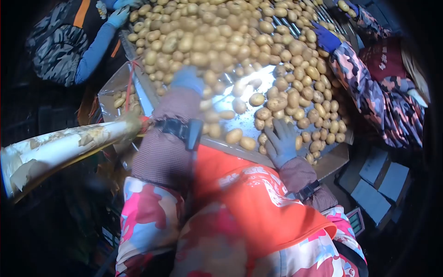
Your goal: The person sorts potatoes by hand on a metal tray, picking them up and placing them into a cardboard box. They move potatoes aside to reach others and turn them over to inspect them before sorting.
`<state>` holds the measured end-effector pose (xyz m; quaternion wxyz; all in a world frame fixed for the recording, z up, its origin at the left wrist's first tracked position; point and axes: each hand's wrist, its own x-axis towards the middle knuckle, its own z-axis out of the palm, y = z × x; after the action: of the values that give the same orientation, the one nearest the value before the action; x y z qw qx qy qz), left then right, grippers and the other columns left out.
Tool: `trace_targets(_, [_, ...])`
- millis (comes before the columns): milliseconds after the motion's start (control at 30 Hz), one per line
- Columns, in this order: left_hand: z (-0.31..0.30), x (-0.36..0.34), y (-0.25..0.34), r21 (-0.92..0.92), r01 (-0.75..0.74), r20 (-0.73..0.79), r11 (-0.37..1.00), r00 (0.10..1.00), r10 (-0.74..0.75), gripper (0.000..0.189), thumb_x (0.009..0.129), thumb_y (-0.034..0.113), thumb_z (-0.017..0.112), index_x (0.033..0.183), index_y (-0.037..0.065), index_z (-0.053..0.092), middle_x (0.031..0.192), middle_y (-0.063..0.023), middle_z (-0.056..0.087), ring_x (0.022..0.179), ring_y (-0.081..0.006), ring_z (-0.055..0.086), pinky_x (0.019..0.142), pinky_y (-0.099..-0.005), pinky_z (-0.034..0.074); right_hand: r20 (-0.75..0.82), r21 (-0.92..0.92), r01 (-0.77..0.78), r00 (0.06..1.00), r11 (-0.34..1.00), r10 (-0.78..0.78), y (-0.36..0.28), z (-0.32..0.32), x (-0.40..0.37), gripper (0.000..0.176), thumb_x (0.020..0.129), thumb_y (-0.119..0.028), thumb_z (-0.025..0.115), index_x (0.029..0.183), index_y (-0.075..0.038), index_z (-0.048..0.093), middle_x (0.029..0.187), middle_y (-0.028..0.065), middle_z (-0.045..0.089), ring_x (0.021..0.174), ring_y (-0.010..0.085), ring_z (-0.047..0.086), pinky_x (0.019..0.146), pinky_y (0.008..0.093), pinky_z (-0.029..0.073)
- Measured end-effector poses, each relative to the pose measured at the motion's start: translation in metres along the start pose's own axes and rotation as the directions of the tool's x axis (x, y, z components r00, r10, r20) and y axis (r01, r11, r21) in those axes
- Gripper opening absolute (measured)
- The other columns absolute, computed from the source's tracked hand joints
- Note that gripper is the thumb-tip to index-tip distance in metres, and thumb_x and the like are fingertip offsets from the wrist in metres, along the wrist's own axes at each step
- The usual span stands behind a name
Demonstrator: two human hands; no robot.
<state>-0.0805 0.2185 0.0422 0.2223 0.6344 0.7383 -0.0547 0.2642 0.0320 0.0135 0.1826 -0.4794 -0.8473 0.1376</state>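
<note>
My left hand [188, 79], in a blue-grey glove, reaches into the heap of potatoes [277, 103] on the sorting table. It is smeared by motion, so its fingers and anything in them cannot be made out. My right hand [282, 141], gloved in grey, lies with spread fingers against potatoes close to the near edge. Between my hands a bright, shiny patch of the tabletop [240, 121] shows, with a few loose potatoes on it. Potatoes near my left hand are blurred too.
Co-workers' gloved hands, one light blue [118, 16] and one purple [326, 38], are at the far sides. A plastic-lined box [110, 87] holds potatoes at left, by a worn white pole [69, 144]. Cartons [371, 199] stand lower right; metal rollers [294, 30] lie beyond.
</note>
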Motion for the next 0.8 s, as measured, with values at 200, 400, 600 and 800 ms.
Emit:
trace_targets(200, [0.002, 0.000, 0.006, 0.135, 0.076, 0.185, 0.988, 0.978, -0.100, 0.064, 0.087, 0.043, 0.071, 0.138, 0.008, 0.056, 0.131, -0.0194, 0.063, 0.121, -0.0330, 0.063, 0.100, -0.0418, 0.052, 0.001, 0.028, -0.034, 0.999, 0.999, 0.034, -0.006, -0.001, -0.007, 0.047, 0.086, -0.020, 0.064, 0.132, -0.008, 0.060, 0.143, 0.0237, 0.048, 0.130, 0.0464, 0.045, 0.109, 0.0642, 0.032])
trace_targets(400, [-0.030, -0.017, 0.016, -0.182, 0.048, 0.440, 0.982, 0.897, 0.038, 0.079, 0.076, 0.048, 0.079, 0.143, 0.015, 0.053, 0.135, -0.0191, 0.061, 0.123, -0.0332, 0.061, 0.104, -0.0412, 0.049, -0.019, 0.066, -0.035, 0.999, 0.997, 0.036, -0.003, 0.000, -0.004, 0.047, 0.086, -0.019, 0.065, 0.132, -0.008, 0.060, 0.143, 0.0232, 0.049, 0.131, 0.0460, 0.046, 0.109, 0.0639, 0.032])
trace_targets(600, [0.000, -0.047, 0.008, -0.543, -0.109, -0.013, 0.833, 0.992, 0.122, 0.054, 0.081, 0.031, 0.081, 0.124, 0.006, 0.061, 0.113, -0.0103, 0.067, 0.097, -0.0214, 0.064, 0.084, -0.0351, 0.054, -0.020, 0.059, -0.010, 1.000, 0.998, 0.011, -0.003, -0.002, -0.006, 0.045, 0.085, -0.017, 0.066, 0.129, -0.008, 0.062, 0.142, 0.0225, 0.050, 0.131, 0.0457, 0.045, 0.110, 0.0624, 0.033])
trace_targets(800, [0.010, -0.171, 0.016, -0.969, 0.148, 0.111, -0.198, 0.976, 0.187, 0.056, 0.088, 0.023, 0.075, 0.136, 0.008, 0.050, 0.128, -0.0121, 0.059, 0.118, -0.0251, 0.059, 0.097, -0.0390, 0.054, -0.052, 0.072, -0.040, 0.998, 0.997, 0.044, -0.001, -0.024, 0.021, 0.048, 0.078, -0.005, 0.066, 0.125, -0.012, 0.065, 0.136, 0.0171, 0.055, 0.120, 0.0390, 0.055, 0.104, 0.0564, 0.039])
